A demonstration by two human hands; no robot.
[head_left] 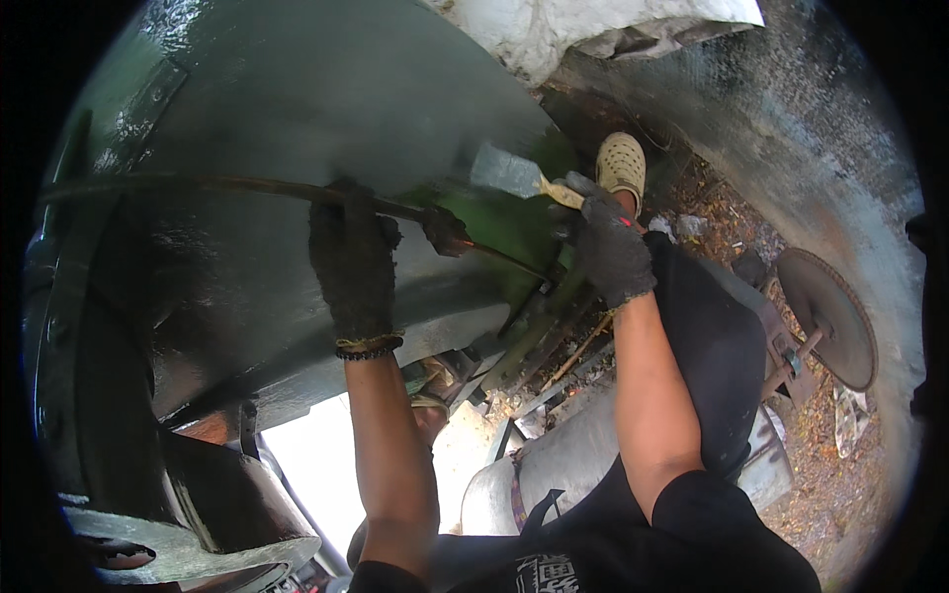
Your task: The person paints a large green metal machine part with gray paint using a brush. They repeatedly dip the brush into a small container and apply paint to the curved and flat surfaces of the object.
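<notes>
My left hand [354, 259], in a dark work glove with a bead bracelet at the wrist, is closed round a long thin dark rod [232, 185]. The rod runs from the far left across a large glossy dark green metal panel [326, 89]. Just right of that hand, a dark lump [447, 233] with an orange-red spot sits on the rod; its kind is unclear. My right hand [611, 242], also gloved, grips the pale yellowish handle of a scraper [509, 171]. Its broad grey blade points left over the panel's greener, wet-looking edge, and I cannot tell whether they touch.
A beige clog [621, 163] on my foot stands beyond my right hand. A large toothed disc [825, 318] is at the right, before a weathered wall [791, 119]. White sheeting [583, 30] hangs at the top. Leaf-littered ground [816, 484] and a grey cylinder [568, 460] lie below.
</notes>
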